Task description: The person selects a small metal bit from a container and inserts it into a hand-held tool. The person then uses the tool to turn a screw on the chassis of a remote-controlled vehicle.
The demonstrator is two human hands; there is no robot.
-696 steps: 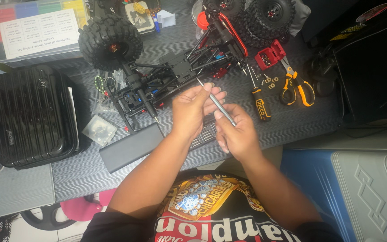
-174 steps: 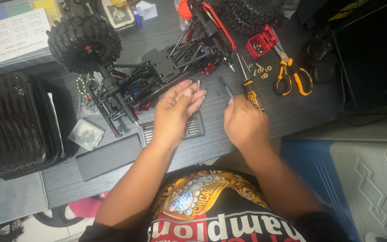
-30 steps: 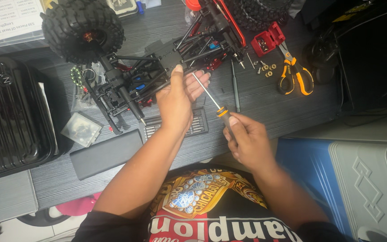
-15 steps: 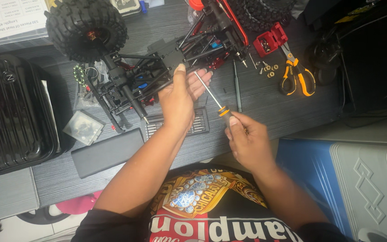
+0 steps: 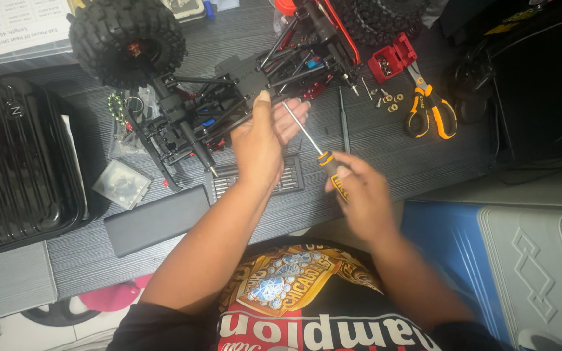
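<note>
- Centrally, left hand grips the model truck chassis; right hand fingers clench the screwdriver.
- Bit tray (bits inside) lies underneath; orange-handled cutters near the counter's right edge.

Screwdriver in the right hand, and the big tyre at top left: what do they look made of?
Screwdriver held by the right hand: thin shaft looks like bright steel, since it shines silver; the handle seems orange and black plastic or rubber, matte. Tyre: likely soft black rubber, dull with deep chunky tread blocks. Its hub looks like reddish metal, though too small to be sure.
</note>
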